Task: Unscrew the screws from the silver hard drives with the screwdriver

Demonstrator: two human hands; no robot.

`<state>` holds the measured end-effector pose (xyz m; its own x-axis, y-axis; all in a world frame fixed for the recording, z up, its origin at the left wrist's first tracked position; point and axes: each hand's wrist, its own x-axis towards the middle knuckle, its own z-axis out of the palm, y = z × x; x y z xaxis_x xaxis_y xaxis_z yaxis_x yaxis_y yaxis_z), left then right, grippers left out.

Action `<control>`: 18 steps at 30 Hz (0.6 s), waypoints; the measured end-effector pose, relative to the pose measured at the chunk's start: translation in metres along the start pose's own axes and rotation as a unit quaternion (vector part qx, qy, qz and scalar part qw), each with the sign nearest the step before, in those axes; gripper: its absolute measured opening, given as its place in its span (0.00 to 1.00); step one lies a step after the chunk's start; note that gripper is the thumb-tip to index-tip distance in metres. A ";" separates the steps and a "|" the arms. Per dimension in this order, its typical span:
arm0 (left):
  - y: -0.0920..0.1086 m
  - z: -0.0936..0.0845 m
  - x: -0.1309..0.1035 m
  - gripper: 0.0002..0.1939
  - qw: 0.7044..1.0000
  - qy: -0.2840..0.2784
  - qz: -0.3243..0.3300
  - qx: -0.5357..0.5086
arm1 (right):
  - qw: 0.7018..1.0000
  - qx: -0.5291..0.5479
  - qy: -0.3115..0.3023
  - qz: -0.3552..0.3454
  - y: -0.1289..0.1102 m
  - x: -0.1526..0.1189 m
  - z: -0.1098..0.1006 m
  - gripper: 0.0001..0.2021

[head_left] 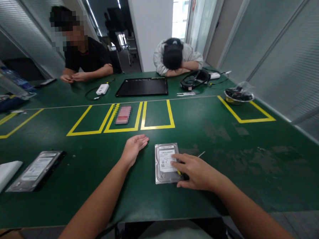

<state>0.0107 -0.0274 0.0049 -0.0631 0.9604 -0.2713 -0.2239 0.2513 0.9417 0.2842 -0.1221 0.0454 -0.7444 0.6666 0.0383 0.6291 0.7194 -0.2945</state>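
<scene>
A silver hard drive (166, 169) with a white label lies flat on the green table in front of me. My right hand (194, 169) is over its right edge, fingertips touching the label side. Under that hand runs a screwdriver (201, 154); a yellow part shows below the fingers and a thin pale shaft pokes out beyond the knuckles. The palm hides most of it. To the left of the drive, apart from it, my left hand (135, 147) rests on its side with fingers stretched out and nothing in them.
Another hard drive (36, 172) and a white object (4, 175) lie at left. Yellow tape marks (157, 127) outline areas; one bears a blurred pink item (123, 115). Farther back are a black panel (141, 87), a headset (193, 80) and a filled metal bowl (238, 95). Two people sit opposite.
</scene>
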 end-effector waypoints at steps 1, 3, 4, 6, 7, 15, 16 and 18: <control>-0.001 -0.001 -0.001 0.11 1.000 -0.010 0.002 -0.002 | 1.000 -0.001 0.001 -0.001 0.000 0.000 0.001 0.33; -0.001 -0.004 -0.003 0.12 1.000 -0.027 0.007 -0.007 | 1.000 -0.002 0.005 -0.003 0.000 0.002 0.002 0.33; -0.001 -0.005 -0.004 0.12 0.999 -0.033 0.012 -0.009 | 1.000 -0.002 0.007 -0.004 0.000 0.002 0.003 0.33; 0.000 -0.007 -0.006 0.11 0.999 -0.036 0.021 -0.007 | 1.000 -0.002 0.008 -0.005 -0.002 0.004 0.004 0.33; 0.000 -0.008 -0.007 0.10 0.999 -0.035 0.025 -0.004 | 1.000 -0.002 0.008 -0.006 -0.003 0.004 0.004 0.33; -0.001 -0.009 -0.008 0.19 0.998 -0.019 0.059 0.027 | 1.000 -0.007 0.004 -0.003 -0.007 0.007 0.002 0.32; -0.002 -0.008 -0.008 0.19 0.997 -0.018 0.067 0.037 | 1.000 -0.008 0.003 -0.003 -0.007 0.008 0.002 0.32; -0.003 -0.006 -0.010 0.18 0.994 -0.020 0.087 0.060 | 1.000 -0.010 0.005 -0.003 -0.007 0.008 0.002 0.33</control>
<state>0.0065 -0.0382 0.0041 -0.0517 0.9941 -0.0954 -0.0953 0.0902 0.9914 0.2731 -0.1222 0.0456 -0.7460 0.6641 0.0491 0.6290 0.7270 -0.2754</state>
